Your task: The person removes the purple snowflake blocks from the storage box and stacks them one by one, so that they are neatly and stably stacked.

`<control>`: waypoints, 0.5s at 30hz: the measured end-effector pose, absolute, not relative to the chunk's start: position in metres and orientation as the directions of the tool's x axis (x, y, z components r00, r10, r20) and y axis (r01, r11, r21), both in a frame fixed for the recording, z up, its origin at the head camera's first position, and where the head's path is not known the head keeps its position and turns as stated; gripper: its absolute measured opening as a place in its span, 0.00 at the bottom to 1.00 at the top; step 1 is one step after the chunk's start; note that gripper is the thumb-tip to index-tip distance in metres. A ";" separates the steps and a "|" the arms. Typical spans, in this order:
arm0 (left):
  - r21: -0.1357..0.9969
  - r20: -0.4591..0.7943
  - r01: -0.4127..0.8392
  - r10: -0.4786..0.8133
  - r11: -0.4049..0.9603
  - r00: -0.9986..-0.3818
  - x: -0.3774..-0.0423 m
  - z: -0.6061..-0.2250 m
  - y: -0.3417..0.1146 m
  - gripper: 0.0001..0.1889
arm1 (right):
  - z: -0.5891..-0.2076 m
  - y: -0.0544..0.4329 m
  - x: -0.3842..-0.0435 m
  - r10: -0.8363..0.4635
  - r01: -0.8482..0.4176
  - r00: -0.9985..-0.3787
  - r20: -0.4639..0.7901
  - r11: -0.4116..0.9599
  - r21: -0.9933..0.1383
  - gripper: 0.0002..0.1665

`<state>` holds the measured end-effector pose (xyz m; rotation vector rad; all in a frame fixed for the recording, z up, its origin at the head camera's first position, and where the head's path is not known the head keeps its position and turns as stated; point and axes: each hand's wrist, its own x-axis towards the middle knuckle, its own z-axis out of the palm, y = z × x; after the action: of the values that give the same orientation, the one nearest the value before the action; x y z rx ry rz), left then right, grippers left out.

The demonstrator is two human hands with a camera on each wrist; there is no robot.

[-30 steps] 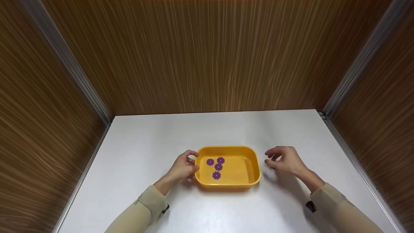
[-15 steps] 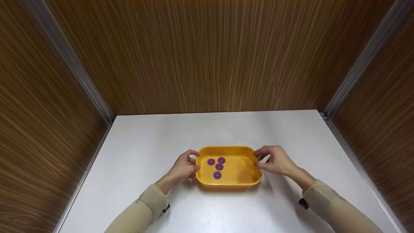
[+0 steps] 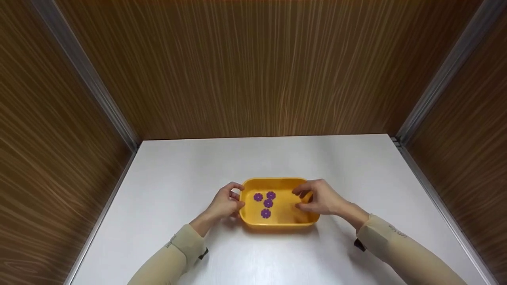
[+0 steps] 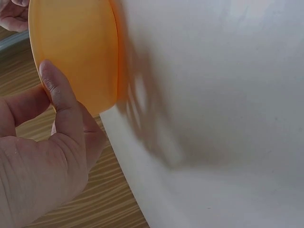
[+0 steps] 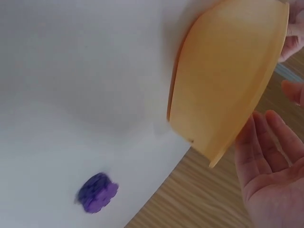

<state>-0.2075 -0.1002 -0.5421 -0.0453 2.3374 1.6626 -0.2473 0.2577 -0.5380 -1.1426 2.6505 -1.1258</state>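
on the white desk (image 3: 174, 170), near its middle and toward me, a yellow rectangular tray (image 3: 283, 206) with rounded corners stands level, its long sides running left to right. my left hand (image 3: 223, 204) grips the tray at the left end: thumb and fingers close on the rim, and the left wrist view shows fingers against the outer wall. my right hand (image 3: 321, 198) extends over the right end of the tray. its thumb and fingers are loosely bent with a gap between them, and they hold nothing. whether the right hand touches the rim, i cannot tell.

four purple flower-shaped pieces (image 3: 268, 203) lie on the tray floor, in the left half. two of them touch; one is located just to their left, and one sits slightly apart, closest to me. a bare stretch of floor separates the group from my right fingertips.

the right wrist view also shows a purple scalloped item (image 5: 97, 192) on the desk, apart from the tray.

both forearms are covered by beige sleeves (image 3: 390, 243). wood-grain panels (image 3: 269, 71) enclose the back and both sides, joined at the rear corners by grey metal profiles (image 3: 91, 83).
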 end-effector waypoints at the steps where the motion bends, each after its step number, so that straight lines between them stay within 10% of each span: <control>1: 0.923 -0.237 -0.180 0.133 0.339 -0.962 -0.207 -0.542 -0.101 0.29 | -0.538 0.254 -0.247 -0.656 -0.619 -0.720 0.226 0.459 -0.637 0.19; 15: 0.923 -0.241 -0.186 0.132 0.336 -0.962 -0.208 -0.544 -0.100 0.29 | -0.540 0.216 -0.246 -0.758 -0.643 -0.642 0.116 0.450 -0.620 0.22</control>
<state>-0.2083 -0.1005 -0.5437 -0.0484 2.3308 1.6659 -0.2462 0.2164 -0.5398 -1.2306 2.5193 -0.9588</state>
